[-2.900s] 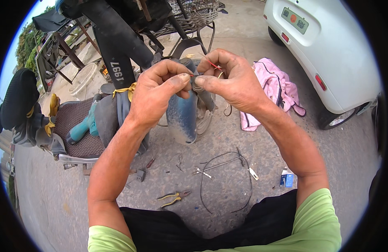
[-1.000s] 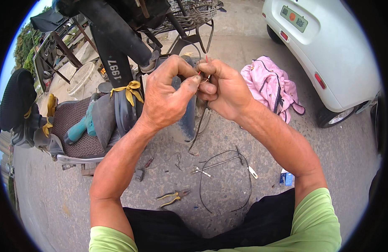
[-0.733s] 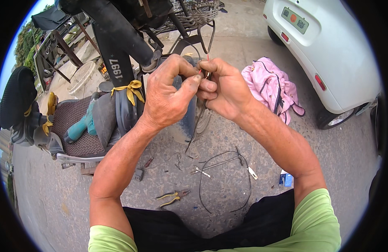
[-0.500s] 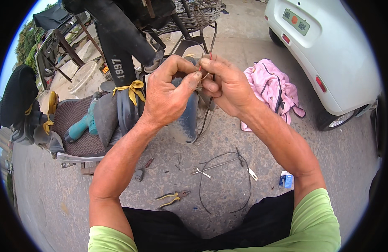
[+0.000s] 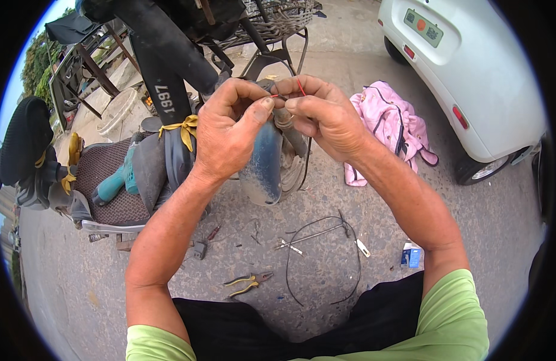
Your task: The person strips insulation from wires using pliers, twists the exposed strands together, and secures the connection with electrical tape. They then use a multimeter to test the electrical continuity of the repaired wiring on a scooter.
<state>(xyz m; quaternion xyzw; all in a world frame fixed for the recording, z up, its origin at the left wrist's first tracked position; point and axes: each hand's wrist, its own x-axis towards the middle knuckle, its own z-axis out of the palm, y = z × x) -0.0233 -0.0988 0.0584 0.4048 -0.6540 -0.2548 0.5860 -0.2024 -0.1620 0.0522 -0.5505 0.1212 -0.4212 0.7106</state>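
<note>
your right hand (image 5: 334,119), fingers curled in, holds red wire (image 5: 301,86) at the upper middle of the frame. your left hand (image 5: 227,133), nearly closed, pinches red wire too, just beside it. pinch close to the tips, gently; thin wire probably bends easily.

Grey ground (image 5: 85,265) with yellow-handled pliers (image 5: 254,280), black cable (image 5: 287,265), pink cloth (image 5: 386,123), small blue-and-white box (image 5: 412,257)

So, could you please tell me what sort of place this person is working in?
It looks like an open-air spot, perhaps a yard or roadside work area: a white car stands on the hard grey ground, pliers lie on it too, and green foliage shows at the far left.
</note>
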